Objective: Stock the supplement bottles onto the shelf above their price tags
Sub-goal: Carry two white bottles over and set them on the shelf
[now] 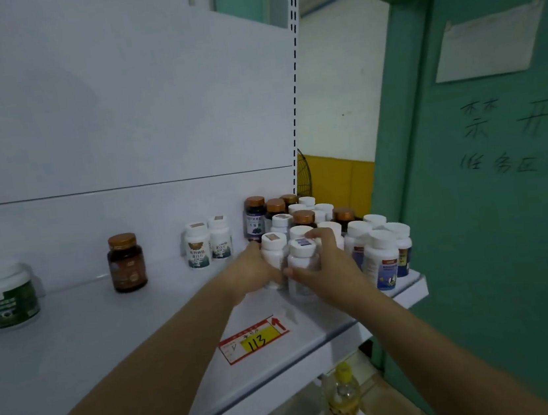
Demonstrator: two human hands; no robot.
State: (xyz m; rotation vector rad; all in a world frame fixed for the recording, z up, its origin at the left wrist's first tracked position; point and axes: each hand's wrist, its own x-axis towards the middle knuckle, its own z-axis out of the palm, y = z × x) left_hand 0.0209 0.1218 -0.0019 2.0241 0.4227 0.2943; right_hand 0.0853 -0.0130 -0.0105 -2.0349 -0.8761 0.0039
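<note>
On the white shelf (108,331), a crowd of white and brown supplement bottles (370,240) stands at the right end. My left hand (253,272) grips a white bottle (273,246) at the near left of that crowd. My right hand (325,270) wraps round a second white bottle (301,259) right beside it. Both bottles stand upright on the shelf, touching each other. A red and yellow price tag marked 113 (253,339) sits on the shelf's front edge, just in front of them.
Further left on the shelf stand two white bottles (208,243), a brown bottle with a copper cap (126,263) and a green-labelled jar (9,295). A yellow bottle (339,402) stands on a lower level. A green door (487,181) is at the right.
</note>
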